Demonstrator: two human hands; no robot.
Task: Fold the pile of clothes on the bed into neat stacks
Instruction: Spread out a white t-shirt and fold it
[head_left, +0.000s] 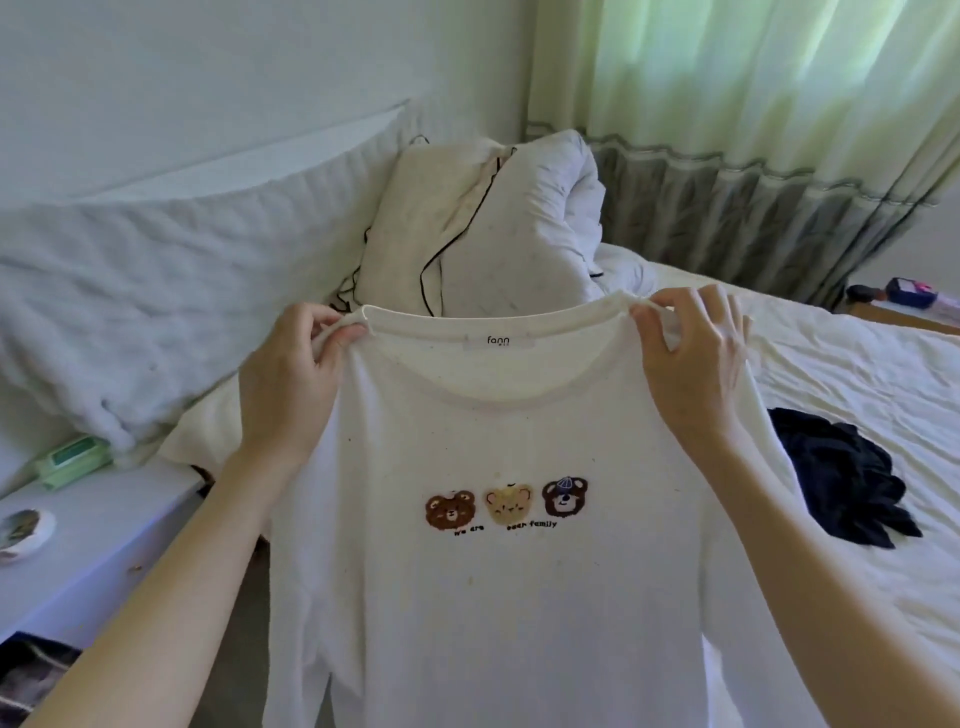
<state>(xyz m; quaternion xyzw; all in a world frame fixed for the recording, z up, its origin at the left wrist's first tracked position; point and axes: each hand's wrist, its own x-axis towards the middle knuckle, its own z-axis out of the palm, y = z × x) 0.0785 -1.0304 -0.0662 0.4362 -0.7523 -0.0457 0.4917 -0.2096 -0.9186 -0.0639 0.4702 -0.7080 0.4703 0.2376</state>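
White T-shirt (519, 597) held up near, over bed (857, 374) | left hand (291, 384) pinches left shoulder | right hand (691, 364) pinches right shoulder | dark garment (841, 478) lying right on bed.

Your open sheet (857, 364) lies right of the held shirt (493, 597); dark garment (841, 478) blocks part. Rolled duvet (498, 223) walls the far side.

One wide-angle view only, worn on the person's head, looks forward and down over the bed (857, 374). It sits close behind both raised forearms; the far wall and the curtain (753, 104) at far right bend with the lens.
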